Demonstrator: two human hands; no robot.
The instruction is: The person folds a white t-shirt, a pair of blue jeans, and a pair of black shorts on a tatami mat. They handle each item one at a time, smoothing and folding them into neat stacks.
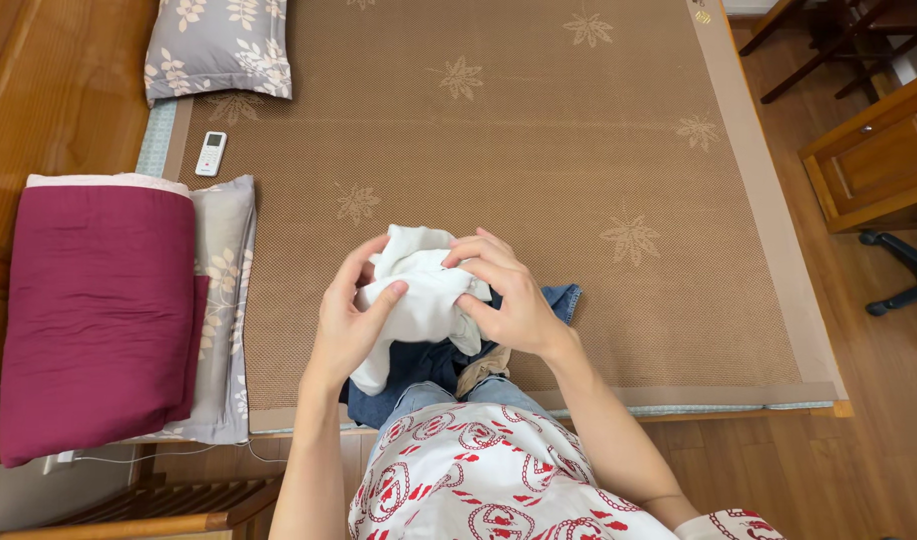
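Both my hands hold a crumpled white garment [419,295] above the near edge of a bed. My left hand [351,318] grips its left side with the thumb pressed into the cloth. My right hand [507,290] clasps the right side, fingers curled over the top. Below the white garment lies a pile of dark blue denim clothing [424,368], partly hidden by my hands. The bed is covered by a brown woven mat [539,150] with leaf patterns.
A folded maroon blanket [94,310] rests on a grey floral pillow [229,260] at the left. Another floral pillow [219,45] and a white remote control [211,153] lie at the far left. A wooden cabinet [879,160] and chair base [904,275] stand at the right.
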